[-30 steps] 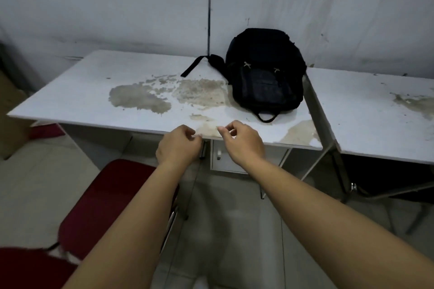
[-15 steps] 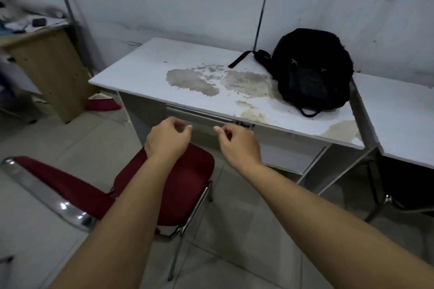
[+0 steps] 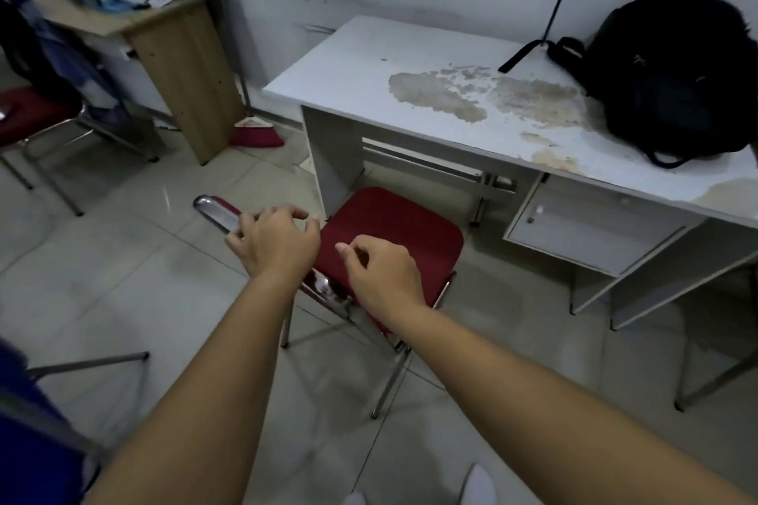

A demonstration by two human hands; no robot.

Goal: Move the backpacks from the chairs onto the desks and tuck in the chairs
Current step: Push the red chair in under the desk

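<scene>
The red chair [image 3: 393,230] faces the white desk [image 3: 361,70]; left hand [image 3: 277,244] and right hand [image 3: 383,275] hover half-curled, holding nothing. The black backpack [image 3: 672,78] shows no readable writing.

Two bare forearms in shot, no sleeves reaching the wrists or elbows. Left hand [image 3: 275,243] bare, no glove, a thin ring just showing on one finger. Right hand [image 3: 383,274] bare too, no watch, no band. Down at the bottom edge, pale shoe tips [image 3: 478,486] peek in.
</scene>
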